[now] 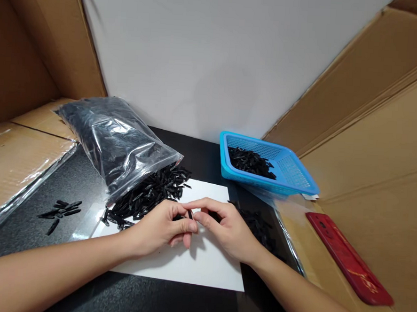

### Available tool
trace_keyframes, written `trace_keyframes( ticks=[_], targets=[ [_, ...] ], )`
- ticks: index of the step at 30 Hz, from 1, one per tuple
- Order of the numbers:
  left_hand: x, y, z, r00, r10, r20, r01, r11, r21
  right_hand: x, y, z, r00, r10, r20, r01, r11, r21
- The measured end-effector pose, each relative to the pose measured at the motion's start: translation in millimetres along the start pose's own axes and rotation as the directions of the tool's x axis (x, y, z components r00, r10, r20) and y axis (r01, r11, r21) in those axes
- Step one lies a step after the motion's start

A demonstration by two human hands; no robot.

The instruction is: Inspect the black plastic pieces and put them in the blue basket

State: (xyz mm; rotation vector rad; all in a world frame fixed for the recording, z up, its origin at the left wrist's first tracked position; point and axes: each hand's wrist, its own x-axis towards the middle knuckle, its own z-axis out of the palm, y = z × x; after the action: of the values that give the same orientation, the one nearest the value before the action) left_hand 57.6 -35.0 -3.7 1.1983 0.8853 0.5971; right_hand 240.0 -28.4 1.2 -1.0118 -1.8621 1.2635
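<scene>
Over a white sheet of paper (187, 267), my two hands meet at the fingertips. My left hand (161, 228) is closed, pinching a small narrow black piece (190, 214) between thumb and fingers. From the other side, the thumb and curved index finger of my right hand (227, 228) close in on the same piece. Something dark shows under the right fingers, too hidden to name. Just beyond the left hand lies a heap of similar black pieces (153, 192), spilling from a clear plastic bag (121, 136) full of dark contents.
A blue basket (295, 173) at the back right holds more black pieces (252, 162). Others form a dark pile (257, 225) right of the paper. A few lie apart at left (60, 211). A red case (350, 261) rests on cardboard. Cardboard walls (380, 114) stand at both sides.
</scene>
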Motion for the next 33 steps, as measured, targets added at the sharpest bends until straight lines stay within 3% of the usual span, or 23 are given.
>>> trace_keyframes(
  ticks=[5, 13, 17, 23, 33],
  targets=[
    [3, -4, -2.2, 1.0, 0.031, 0.003, -0.03, 0.994, -0.107, 0, 1, -3, 0.986, 0.037, -0.164, -0.037, 0.999, 0.004],
    [0, 10, 3.1, 0.988, -0.122, -0.095, 0.087, 0.947, -0.31, 1, 3, -4, 0.958, 0.059, -0.279, -0.04, 0.996, 0.074],
    [-1, 13, 4.3, 0.986, -0.116, -0.121, 0.065, 0.93, -0.362, 2, 6, -5, 0.953, 0.051, -0.299, -0.037, 0.998, 0.05],
    [2, 5, 3.2, 0.993, -0.052, -0.108, 0.011, 0.938, -0.347, 1, 5, -5, 0.952, 0.03, -0.305, -0.015, 0.999, 0.049],
    [3, 4, -2.4, 0.985, -0.015, -0.172, -0.011, 0.989, -0.145, 0, 5, -3, 0.946, 0.076, -0.314, -0.038, 0.991, 0.126]
  ],
)
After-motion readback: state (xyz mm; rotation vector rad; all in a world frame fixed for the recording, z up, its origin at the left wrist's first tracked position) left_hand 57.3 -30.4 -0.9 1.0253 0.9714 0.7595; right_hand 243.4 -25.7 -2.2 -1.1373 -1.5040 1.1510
